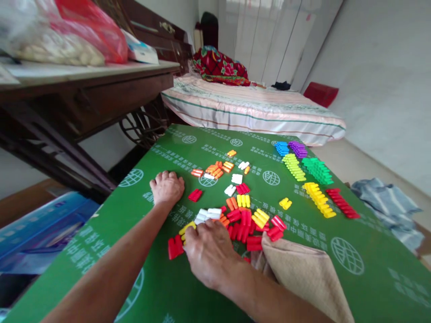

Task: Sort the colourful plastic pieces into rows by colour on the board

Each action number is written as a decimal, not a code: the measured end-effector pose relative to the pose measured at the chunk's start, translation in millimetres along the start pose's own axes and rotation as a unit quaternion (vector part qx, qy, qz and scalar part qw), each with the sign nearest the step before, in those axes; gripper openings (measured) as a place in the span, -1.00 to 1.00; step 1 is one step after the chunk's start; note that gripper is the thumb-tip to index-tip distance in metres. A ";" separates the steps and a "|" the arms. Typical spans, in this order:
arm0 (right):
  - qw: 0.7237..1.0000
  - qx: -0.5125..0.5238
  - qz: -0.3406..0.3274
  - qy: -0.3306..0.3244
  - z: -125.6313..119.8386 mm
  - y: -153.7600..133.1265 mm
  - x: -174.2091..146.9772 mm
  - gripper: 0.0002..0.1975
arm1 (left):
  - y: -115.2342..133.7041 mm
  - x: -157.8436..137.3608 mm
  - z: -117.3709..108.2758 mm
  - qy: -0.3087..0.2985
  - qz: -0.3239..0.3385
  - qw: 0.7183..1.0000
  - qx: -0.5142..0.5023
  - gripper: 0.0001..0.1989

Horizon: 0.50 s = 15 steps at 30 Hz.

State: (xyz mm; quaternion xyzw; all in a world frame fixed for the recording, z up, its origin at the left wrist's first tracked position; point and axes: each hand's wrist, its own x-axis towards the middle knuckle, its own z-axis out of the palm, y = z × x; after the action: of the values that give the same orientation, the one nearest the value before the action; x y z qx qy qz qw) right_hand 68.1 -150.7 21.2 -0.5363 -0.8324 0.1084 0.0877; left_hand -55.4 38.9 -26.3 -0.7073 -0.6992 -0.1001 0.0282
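Down at mixed pile of plastic pcs [243, 223] w/ R hand [210, 253]; resting on green counter [161, 287] w/ L hand [167, 188].
Bent down w/ R fingers [191, 234] at yellow pcs [185, 229] on L edge of pile, btwn red pair [175, 247] & white pcs [207, 215]; can't tell if pinching any, w/ tips partly hidden. Curled & close together w/ L fingers [172, 176], nr small red pcs [195, 194]. Farther out on counter: orange pcs [214, 169] plus a few white ones. To R of pile: beige cloth [303, 264], just beside red pcs, partly behind R forearm. Farther R on counter, grouped by colour: blue [281, 148], purple [297, 149], lime [293, 167], green [317, 170], yellow [318, 200], red [342, 203] rows. Past far edge: bed [252, 107] w/ red floral quilt [222, 67].
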 end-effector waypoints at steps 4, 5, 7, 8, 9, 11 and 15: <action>0.998 -0.027 0.042 -0.033 8.2 -15.8 22.2 -0.54 | -0.8 0.3 -0.7 0.006 0.002 1.000 -0.005 -0.47; 0.997 -0.022 0.050 -0.048 7.8 -16.4 24.7 -0.55 | -0.9 0.4 -1.1 0.007 0.003 1.000 -0.007 -0.47; 0.996 -0.006 0.058 -0.069 5.2 -14.5 26.5 -0.60 | -1.0 0.4 -2.1 0.006 0.005 1.000 -0.010 -0.48; 0.995 0.002 0.060 -0.074 3.5 -12.5 26.2 -0.63 | -1.1 0.3 -2.8 0.005 0.007 1.000 -0.012 -0.49; 0.995 0.010 0.061 -0.077 2.0 -10.2 25.5 -0.65 | -1.0 0.1 -3.4 0.004 0.008 1.000 -0.014 -0.49; 0.995 0.021 0.056 -0.076 0.0 -6.2 23.7 -0.68 | -0.9 -0.1 -4.8 0.001 0.009 1.000 -0.016 -0.49; 0.996 0.020 0.063 -0.066 2.7 -6.2 22.4 -0.63 | -0.4 0.0 -7.0 -0.005 0.005 1.000 -0.015 -0.48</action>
State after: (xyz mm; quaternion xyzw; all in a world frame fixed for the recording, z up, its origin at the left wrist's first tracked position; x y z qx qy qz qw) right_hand 52.8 -133.0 21.0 -0.5776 -0.7985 0.1657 0.0364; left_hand -56.5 37.6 -19.4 -0.7116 -0.6943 -0.1069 0.0146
